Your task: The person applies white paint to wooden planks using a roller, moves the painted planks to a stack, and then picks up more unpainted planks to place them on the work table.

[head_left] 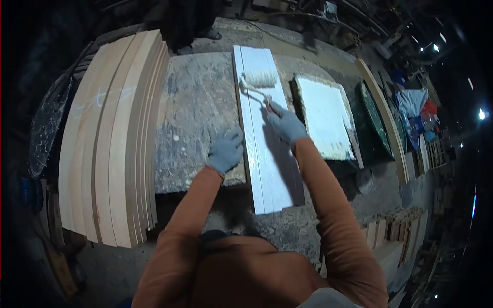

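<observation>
In grey gloves, my right hand [285, 123] is closed round the handle of a paint roller. The roller's fuzzy sleeve [260, 79] lies over the upper part of white-coated boards [262, 149] placed side by side on a stained worktable [197, 102]. My left hand [226, 150] rests at the left edge of these boards, its fingers bent and partly spread; whether it grips the edge cannot be made out. Right of the boards stands a shallow tray [323, 113] with white paint, and a flat stick [355, 149] leans at its lower right edge.
A tall stack of bare wooden boards [110, 138] stands on the left. Farther right are a long plank [382, 120], a green container [372, 118] and cut wood pieces [395, 231]. A person's dark-clothed legs and foot [209, 35] show beyond the table.
</observation>
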A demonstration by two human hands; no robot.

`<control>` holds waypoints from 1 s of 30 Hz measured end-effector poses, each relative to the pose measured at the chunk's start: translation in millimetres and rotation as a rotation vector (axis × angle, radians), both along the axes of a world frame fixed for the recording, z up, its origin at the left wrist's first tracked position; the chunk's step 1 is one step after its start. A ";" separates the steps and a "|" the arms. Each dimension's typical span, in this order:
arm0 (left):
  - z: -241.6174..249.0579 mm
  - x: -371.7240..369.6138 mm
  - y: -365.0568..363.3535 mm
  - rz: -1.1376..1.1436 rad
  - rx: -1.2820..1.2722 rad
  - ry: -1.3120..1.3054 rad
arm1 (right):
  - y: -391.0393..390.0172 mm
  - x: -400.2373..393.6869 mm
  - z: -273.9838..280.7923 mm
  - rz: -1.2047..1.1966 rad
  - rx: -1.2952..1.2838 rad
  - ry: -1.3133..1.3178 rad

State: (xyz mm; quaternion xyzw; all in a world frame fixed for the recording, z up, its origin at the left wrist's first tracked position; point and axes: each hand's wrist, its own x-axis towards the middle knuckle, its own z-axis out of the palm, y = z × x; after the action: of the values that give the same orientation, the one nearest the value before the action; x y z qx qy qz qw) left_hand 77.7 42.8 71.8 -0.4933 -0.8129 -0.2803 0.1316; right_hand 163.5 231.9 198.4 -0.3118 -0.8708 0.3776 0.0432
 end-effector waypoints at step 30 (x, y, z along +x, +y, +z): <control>14.1 5.6 -1.6 -0.038 -0.013 -0.114 | 55.3 -18.7 -4.2 -0.026 0.056 0.058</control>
State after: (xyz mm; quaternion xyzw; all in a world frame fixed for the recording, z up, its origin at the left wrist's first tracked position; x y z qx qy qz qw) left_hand 83.2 41.1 86.0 -0.4927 -0.8113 -0.3053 0.0766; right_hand 144.8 287.2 194.2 -0.3108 -0.8753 0.3613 0.0820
